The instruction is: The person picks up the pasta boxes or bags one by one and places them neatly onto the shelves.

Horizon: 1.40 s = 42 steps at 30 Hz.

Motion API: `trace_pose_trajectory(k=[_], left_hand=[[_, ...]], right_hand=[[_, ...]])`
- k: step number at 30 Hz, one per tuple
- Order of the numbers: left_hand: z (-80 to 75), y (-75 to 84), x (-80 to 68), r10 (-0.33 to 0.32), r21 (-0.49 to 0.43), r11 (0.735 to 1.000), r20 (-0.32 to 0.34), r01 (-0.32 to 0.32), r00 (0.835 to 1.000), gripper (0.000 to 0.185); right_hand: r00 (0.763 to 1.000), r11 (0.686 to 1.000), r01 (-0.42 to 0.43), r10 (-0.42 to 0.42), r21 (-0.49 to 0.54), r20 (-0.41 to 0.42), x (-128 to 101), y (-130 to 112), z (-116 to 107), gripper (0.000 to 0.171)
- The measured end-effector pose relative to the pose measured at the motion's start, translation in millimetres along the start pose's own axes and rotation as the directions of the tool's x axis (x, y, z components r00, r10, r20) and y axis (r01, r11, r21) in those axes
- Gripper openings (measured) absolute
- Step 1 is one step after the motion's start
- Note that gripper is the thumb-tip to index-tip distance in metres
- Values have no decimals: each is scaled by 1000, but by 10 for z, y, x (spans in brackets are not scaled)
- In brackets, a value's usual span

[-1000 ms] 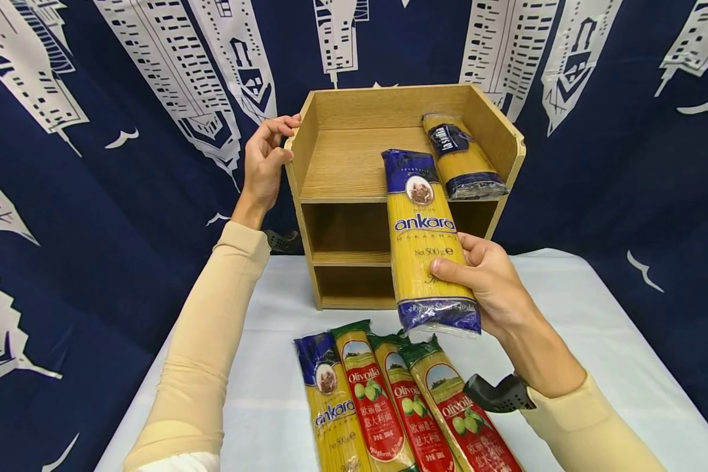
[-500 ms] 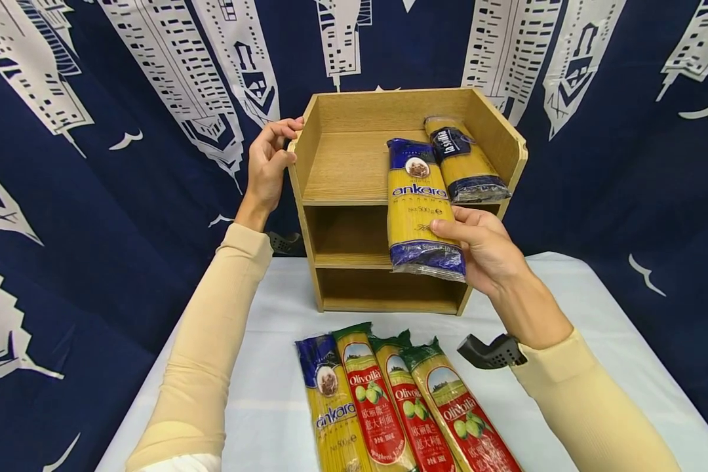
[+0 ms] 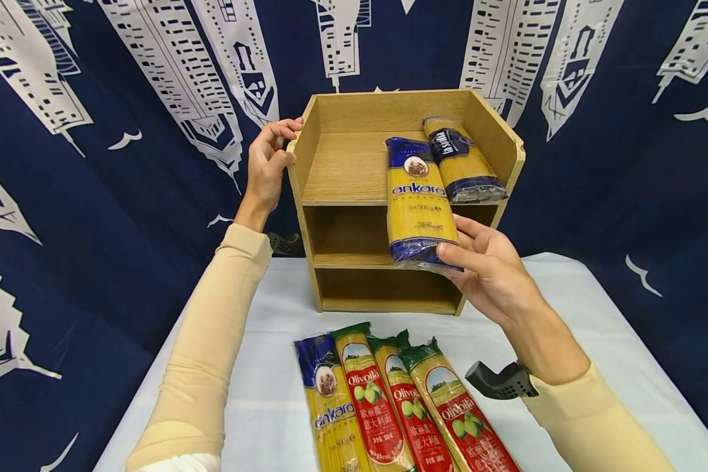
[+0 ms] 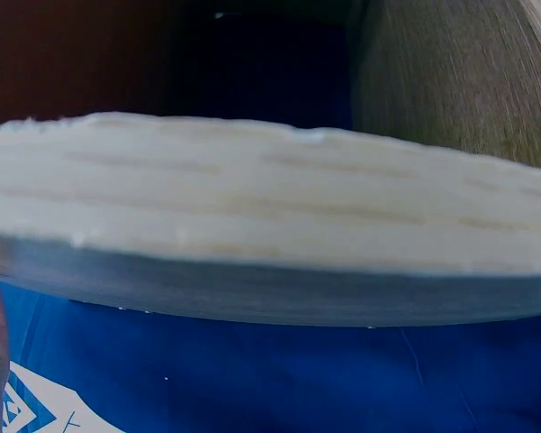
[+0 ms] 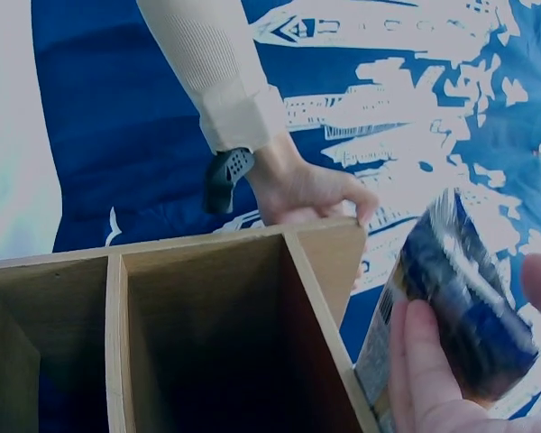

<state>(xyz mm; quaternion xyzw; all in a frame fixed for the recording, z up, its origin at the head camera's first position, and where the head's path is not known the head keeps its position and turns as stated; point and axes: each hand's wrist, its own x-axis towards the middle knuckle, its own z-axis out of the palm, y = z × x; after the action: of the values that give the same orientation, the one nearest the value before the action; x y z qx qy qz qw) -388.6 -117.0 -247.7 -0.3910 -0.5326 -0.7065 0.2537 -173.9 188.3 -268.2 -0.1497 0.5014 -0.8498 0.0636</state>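
A navy cloth printed with white towers hangs behind a white surface (image 3: 596,314). At centre frame stands a wooden shelf unit (image 3: 342,216). The left hand (image 3: 269,164) grips its upper left wall, fingers curled over the edge. The right hand (image 3: 486,269) pinches the lower end of an Ankara spaghetti pack (image 3: 417,200), which leans on the top shelf just beside a La Sicilia pack (image 3: 463,160). Four packs (image 3: 401,406) lie at lower centre.

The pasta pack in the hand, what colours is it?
The pasta pack is yellow in the middle with dark blue ends; the head view shows it best.
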Motion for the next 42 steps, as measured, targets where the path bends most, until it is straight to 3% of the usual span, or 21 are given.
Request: trace_pose_trajectory(k=[6,10,15,23,30,36,42], left_hand=[[6,3,-17,-4,15,1000,-11,4,1000,25],[21,9,-14,-1,12,1000,-9,1,1000,25],[34,1,-16,0,7,1000,-9,0,1000,25],[40,3,-6,8,7,1000,-11,-8,1000,25],[38,3,-16,1,11,1000,-12,-1,1000,25],[46,-3,-22,2,3,1000,-1,-2,1000,25],[42,4,-10,9,-4,1000,-15,-9,1000,25]], right_hand=[[997,981,62,-69,-185,-27,-173,53,106,89],[992,937,75,-105,-340,-70,-231,86,172,95],[981,875,66,-146,-480,-130,-207,114,193,88],[954,830,33,-191,-556,-229,-48,117,186,79],[915,747,-43,-237,-663,-326,131,136,190,82],[863,730,-86,-285,-678,-417,288,163,166,77],[825,707,-63,-360,-704,-436,461,190,138,68]])
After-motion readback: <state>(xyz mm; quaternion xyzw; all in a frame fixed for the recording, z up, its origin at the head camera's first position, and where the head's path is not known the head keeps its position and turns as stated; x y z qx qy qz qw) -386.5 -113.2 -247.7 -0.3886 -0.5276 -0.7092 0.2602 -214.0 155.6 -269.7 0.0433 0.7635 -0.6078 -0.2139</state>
